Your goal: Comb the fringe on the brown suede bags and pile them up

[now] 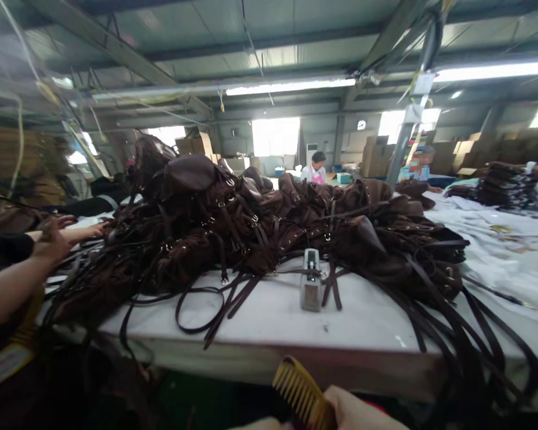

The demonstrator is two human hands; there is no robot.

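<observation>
At the bottom of the view my right hand (356, 411) is closed around a yellow wide-toothed comb (299, 391), its teeth pointing down and to the left. Only a sliver of my left hand (262, 424) shows at the lower edge, beside the comb; its fingers are cut off by the frame. Both hands are low, in front of the table (269, 325). Across the tabletop lies a long heap of dark brown leather bags (192, 179) with buckles and straps. A grey plastic dispenser-like object (311, 283) stands before the heap, a strap crossing it.
At the left, another person's arms (49, 251) reach toward the heap. Loose straps (488, 340) hang over the table's front edge on the right. Two people (314, 170) are behind the heap. A dark stack (509, 185) sits far right, and a metal post (401, 146) rises behind.
</observation>
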